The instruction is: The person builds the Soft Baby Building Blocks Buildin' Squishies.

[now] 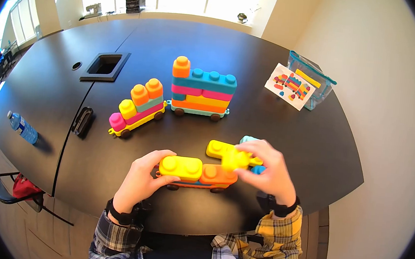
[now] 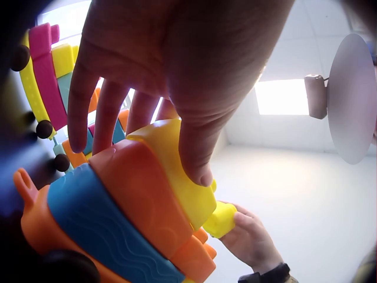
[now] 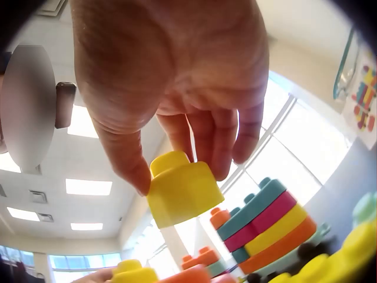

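My left hand [image 1: 138,178] grips a long yellow block [image 1: 180,168] on top of a toy wagon, thumb on the near side and fingers behind. Below that block, the left wrist view shows an orange block [image 2: 132,183], a wavy blue block [image 2: 112,221] and an orange wagon base [image 2: 34,219]. Right of the yellow block, orange studs [image 1: 212,171] show on top. Between thumb and fingers, my right hand [image 1: 273,173] pinches a small one-stud yellow block [image 3: 185,191], held above the wagon's right end. Loose yellow blocks [image 1: 215,149] and a blue block [image 1: 258,170] lie beside it, partly hidden.
Two built wagons stand farther back: a stepped yellow-based wagon [image 1: 141,118] and a tall teal-based wagon [image 1: 199,108]. A picture card [image 1: 290,86] leans on a clear bag [image 1: 325,86]. Leftward are a water bottle [image 1: 23,127], a black case [image 1: 83,121] and a table opening [image 1: 106,65].
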A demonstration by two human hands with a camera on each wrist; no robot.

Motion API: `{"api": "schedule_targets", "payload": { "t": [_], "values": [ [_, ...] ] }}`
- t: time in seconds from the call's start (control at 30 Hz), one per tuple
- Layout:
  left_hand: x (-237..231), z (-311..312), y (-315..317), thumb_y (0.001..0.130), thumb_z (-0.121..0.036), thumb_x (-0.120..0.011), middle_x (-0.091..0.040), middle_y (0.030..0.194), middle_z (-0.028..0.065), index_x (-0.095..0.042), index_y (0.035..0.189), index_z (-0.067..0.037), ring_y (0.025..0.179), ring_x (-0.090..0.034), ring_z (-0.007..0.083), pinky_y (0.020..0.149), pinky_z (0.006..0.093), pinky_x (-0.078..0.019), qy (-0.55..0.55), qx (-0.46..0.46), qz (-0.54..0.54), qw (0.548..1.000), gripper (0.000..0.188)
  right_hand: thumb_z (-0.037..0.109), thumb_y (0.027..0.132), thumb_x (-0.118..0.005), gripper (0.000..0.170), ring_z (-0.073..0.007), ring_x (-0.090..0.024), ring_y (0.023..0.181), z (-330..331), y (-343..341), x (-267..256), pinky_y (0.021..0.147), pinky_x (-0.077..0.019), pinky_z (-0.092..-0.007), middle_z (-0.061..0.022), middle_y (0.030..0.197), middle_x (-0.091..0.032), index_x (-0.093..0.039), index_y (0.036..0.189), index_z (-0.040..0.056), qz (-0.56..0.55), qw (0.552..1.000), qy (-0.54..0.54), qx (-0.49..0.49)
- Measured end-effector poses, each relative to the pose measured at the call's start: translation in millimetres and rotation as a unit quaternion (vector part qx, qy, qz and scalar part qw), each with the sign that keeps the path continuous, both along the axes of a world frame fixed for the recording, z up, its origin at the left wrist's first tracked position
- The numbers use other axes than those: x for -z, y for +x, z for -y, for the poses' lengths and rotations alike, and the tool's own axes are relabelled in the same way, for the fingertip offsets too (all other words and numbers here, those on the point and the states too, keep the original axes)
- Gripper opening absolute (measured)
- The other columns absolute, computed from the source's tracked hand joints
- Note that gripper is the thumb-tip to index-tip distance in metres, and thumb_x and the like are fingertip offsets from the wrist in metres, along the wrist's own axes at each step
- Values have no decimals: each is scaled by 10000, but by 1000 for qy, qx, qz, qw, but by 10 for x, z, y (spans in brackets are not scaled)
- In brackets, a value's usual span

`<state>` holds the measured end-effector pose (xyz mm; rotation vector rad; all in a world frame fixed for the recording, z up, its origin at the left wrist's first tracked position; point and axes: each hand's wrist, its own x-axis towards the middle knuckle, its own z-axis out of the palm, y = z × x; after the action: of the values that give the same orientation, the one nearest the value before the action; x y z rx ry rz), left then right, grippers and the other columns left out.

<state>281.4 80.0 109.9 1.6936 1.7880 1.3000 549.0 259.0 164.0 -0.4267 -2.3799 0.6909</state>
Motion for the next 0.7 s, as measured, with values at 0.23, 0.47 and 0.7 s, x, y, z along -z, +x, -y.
{"api": "schedule_targets", "payload": {
  "t": [0.23, 0.47, 0.7],
  "values": [
    [-37, 13, -3, 854, -126, -862, -707, 1186, 106, -642, 1302, -47, 1093, -720, 242, 872, 363, -650, -39, 1, 51, 998, 505, 228, 872, -838, 454, -349, -672, 1158, 105, -300, 264, 1021, -528, -416, -157, 1201, -710, -702, 1261, 37, 50, 995, -25, -82],
    [-10, 0, 3, 817, -45, -863, -717, 1195, 75, -657, 1304, -50, 1063, -708, 167, 782, 292, -629, -23, 1, 68, 997, 530, 240, 882, -844, 469, -355, -666, 1166, 156, -318, 351, 1025, -527, -420, -158, 1220, -699, -693, 1282, 45, 53, 994, -61, -76],
    [6, -3, 5, 820, -48, -863, -718, 1191, 76, -657, 1302, -50, 1068, -708, 169, 786, 292, -629, -23, 0, 70, 997, 525, 239, 885, -843, 508, -368, -645, 1211, 178, -307, 399, 1058, -510, -432, -173, 1263, -688, -674, 1328, 55, 49, 995, -47, -69]
  ]
}}
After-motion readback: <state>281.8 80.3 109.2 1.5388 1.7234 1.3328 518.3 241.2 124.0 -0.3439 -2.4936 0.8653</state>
